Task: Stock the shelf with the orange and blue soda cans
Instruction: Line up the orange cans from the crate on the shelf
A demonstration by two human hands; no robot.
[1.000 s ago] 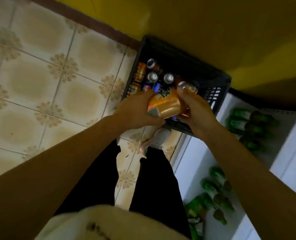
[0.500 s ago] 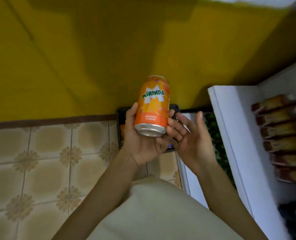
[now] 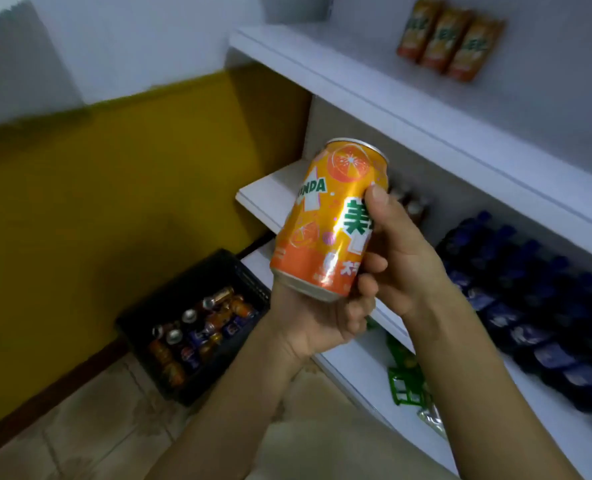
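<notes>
The left hand [image 3: 318, 320] gripped the base of the glossy orange can [image 3: 329, 216], the right hand [image 3: 401, 258] its side. Bare white shelf [image 3: 339, 53] lay beside three cans [image 3: 450, 39].

Orange soda can [image 3: 329, 220]: glossy printed metal, smooth, with bright highlights down the side; bare silvery metal at top rim and base. Crate [image 3: 197, 275]: black matt plastic, latticed wall. Loose cans [image 3: 201, 327] in the crate: shiny metal, silver lids. Shelf boards [image 3: 408, 109]: white, smooth, faintly satin. Lower wall [image 3: 114, 188]: yellow matt paint. Floor tiles [image 3: 90, 420]: smooth, pale, slightly glossy. Dark blue bottles [image 3: 529, 306] on the middle shelf: glossy, detail blurred. Green wrappers [image 3: 405, 386] on the shelf below: shiny plastic film. Three orange cans [image 3: 450, 39] on the top shelf: printed metal, softer sheen.
</notes>
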